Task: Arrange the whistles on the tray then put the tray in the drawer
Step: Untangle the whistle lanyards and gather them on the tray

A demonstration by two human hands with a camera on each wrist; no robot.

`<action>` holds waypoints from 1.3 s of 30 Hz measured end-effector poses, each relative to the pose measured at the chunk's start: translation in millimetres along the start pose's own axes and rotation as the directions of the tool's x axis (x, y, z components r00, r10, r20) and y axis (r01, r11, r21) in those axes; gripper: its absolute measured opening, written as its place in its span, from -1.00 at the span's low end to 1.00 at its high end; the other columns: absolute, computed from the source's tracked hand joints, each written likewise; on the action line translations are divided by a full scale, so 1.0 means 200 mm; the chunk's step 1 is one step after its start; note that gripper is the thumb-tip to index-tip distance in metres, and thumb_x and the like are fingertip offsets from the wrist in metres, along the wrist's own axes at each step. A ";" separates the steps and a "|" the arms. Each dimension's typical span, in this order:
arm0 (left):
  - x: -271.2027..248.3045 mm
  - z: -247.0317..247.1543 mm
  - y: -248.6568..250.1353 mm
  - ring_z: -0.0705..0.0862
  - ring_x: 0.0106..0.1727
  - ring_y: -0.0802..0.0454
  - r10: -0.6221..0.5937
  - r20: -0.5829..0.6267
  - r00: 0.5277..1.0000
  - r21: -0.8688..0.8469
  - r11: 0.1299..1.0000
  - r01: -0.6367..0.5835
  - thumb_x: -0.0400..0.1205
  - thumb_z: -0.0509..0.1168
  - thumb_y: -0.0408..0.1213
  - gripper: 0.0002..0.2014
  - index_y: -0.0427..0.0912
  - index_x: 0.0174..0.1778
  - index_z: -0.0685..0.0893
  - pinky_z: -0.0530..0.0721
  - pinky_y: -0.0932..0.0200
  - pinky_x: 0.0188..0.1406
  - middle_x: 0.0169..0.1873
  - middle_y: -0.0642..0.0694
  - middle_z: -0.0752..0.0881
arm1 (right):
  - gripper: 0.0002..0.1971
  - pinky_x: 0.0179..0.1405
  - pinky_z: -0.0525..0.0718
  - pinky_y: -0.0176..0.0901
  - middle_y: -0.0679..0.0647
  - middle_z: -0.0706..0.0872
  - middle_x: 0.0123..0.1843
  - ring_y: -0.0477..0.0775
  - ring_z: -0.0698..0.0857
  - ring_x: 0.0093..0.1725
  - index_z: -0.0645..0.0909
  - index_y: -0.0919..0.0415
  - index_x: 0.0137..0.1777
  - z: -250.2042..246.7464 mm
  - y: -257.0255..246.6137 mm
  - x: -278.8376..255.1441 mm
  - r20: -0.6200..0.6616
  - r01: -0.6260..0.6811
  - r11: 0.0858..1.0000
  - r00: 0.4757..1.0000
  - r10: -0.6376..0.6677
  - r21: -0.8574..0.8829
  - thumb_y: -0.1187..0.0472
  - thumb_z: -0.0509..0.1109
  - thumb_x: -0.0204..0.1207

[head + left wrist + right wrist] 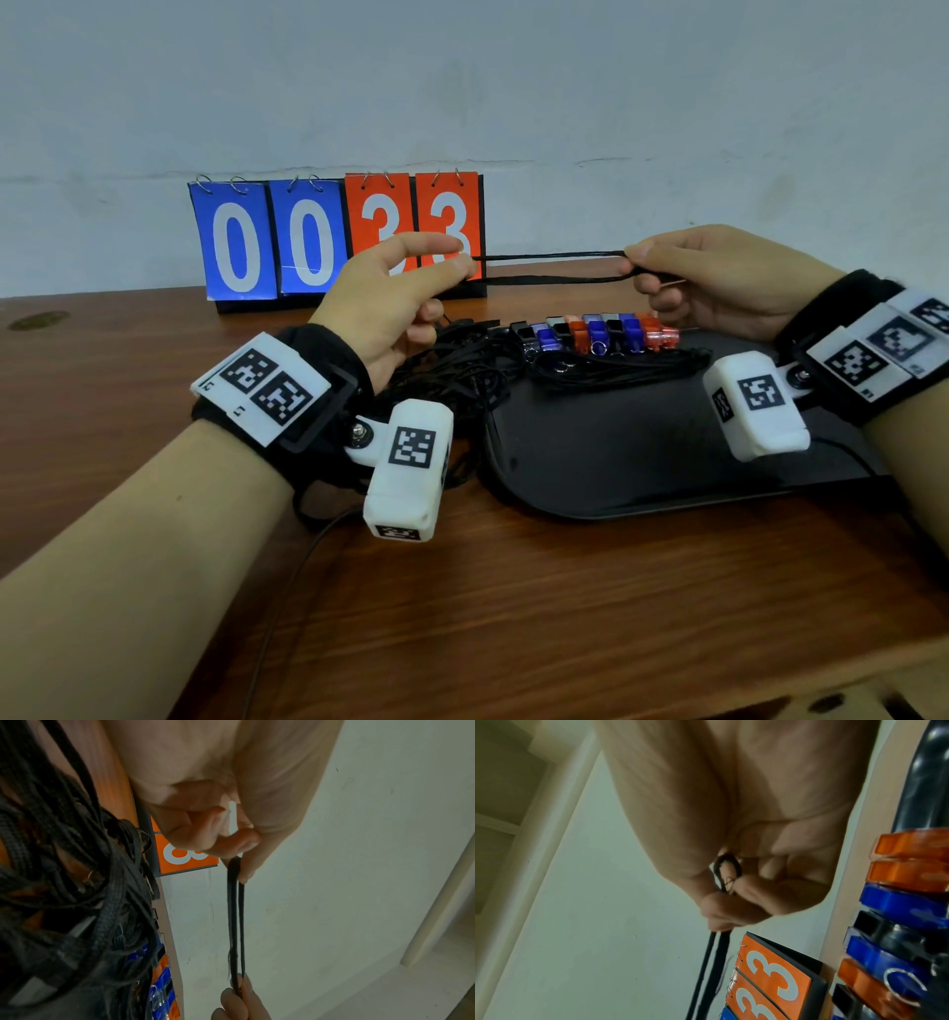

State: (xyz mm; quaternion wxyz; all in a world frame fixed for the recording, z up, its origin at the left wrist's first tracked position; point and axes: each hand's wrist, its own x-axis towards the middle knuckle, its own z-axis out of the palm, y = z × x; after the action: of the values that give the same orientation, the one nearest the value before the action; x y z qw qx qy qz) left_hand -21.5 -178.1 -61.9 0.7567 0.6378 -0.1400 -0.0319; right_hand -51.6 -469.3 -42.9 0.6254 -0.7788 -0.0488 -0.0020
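A black cord (552, 266) is stretched level between the two hands, above the far edge of the desk (513, 616). The left hand (395, 303) pinches one end of the doubled cord between thumb and forefinger; its other fingers are curled. The right hand (719, 277) has its grip clenched on the other end, where the cord loops round a finger in the right wrist view. Two strands run side by side between them.

Below the cord, a row of whistles (598, 331) lies along the far edge of a black tray (616, 452), packed close together in orange, blue and black. About ten show, though the exact count is hard to tell. Small metal rings sit at their near ends.

A tangle of black cords (462, 360) spreads from the whistles over the tray's left rim and onto the desk, under the left hand.

Behind the hands a flip scoreboard (339, 241) stands against the wall, with two blue cards and two orange cards reading 0, 0, 3, 3. The left hand partly covers the orange cards.
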 end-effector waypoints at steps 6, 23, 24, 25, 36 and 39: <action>0.00 0.00 -0.02 0.43 -0.52 0.19 0.008 0.002 1.000 0.109 0.994 -0.008 0.55 0.56 -0.32 -0.77 -0.14 0.12 0.80 0.35 0.34 -0.61 -0.02 -0.25 0.76 | -0.81 -0.58 0.37 -0.42 -0.03 0.56 -0.37 -0.18 0.43 -0.51 0.68 0.28 0.03 -0.02 0.00 0.00 -0.070 -0.035 0.999 0.997 0.035 -0.010 0.19 0.28 0.73; -0.02 0.02 0.02 0.35 -0.53 0.20 -0.373 0.279 0.885 0.090 0.928 0.362 0.66 0.43 -0.24 -0.81 -0.17 0.15 0.84 0.26 0.41 -0.62 0.01 -0.01 0.73 | -0.84 -0.61 0.41 -0.44 0.05 0.65 -0.30 -0.17 0.52 -0.47 0.57 0.24 -0.16 -0.08 -0.01 0.02 -0.192 -0.175 0.982 0.964 0.185 0.068 0.31 0.31 0.68; -0.02 0.02 0.03 0.35 -0.54 0.20 -0.393 0.306 0.867 0.050 0.916 0.398 0.66 0.42 -0.23 -0.80 -0.16 0.16 0.83 0.25 0.42 -0.63 0.03 -0.01 0.72 | -0.86 -0.60 0.42 -0.44 0.06 0.66 -0.29 -0.17 0.52 -0.46 0.58 0.26 -0.13 -0.09 -0.01 0.02 -0.185 -0.175 0.983 0.965 0.183 0.061 0.32 0.31 0.69; -0.02 0.01 0.03 0.35 -0.56 0.19 -0.406 0.324 0.855 0.012 0.905 0.425 0.66 0.40 -0.23 -0.78 -0.16 0.18 0.82 0.25 0.43 -0.64 0.03 -0.01 0.72 | -0.88 -0.59 0.44 -0.44 0.06 0.67 -0.28 -0.17 0.53 -0.44 0.60 0.27 -0.10 -0.09 -0.01 0.02 -0.182 -0.173 0.983 0.967 0.181 0.057 0.32 0.31 0.69; -0.04 0.02 0.03 0.42 -0.50 0.19 -0.415 0.332 0.847 0.059 0.906 0.420 0.62 0.37 -0.20 -0.54 -0.33 0.40 0.70 0.25 0.43 -0.70 0.26 -0.12 0.71 | -0.75 -0.65 0.39 -0.37 0.08 0.52 -0.37 -0.08 0.41 -0.51 0.57 0.22 -0.25 -0.15 0.03 0.03 -0.296 -0.217 0.942 0.945 0.137 -0.256 0.16 0.43 0.64; -0.06 0.04 0.04 0.45 -0.49 0.19 -0.430 0.348 0.833 0.101 0.901 0.422 0.48 0.42 -0.15 -0.41 -0.36 0.43 0.67 0.24 0.42 -0.69 0.23 -0.13 0.70 | -0.73 -0.69 0.39 -0.33 0.01 0.51 -0.52 -0.07 0.40 -0.60 0.58 0.26 -0.27 -0.16 0.04 0.02 -0.351 -0.248 0.874 0.931 0.097 -0.417 0.14 0.47 0.61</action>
State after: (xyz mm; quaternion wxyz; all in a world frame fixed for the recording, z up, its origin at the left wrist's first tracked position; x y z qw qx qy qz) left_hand -36.5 -182.3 -55.2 0.6851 0.6436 -0.1318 -0.3148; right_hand -44.3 -502.1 -43.3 0.4227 -0.8937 0.1254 -0.0828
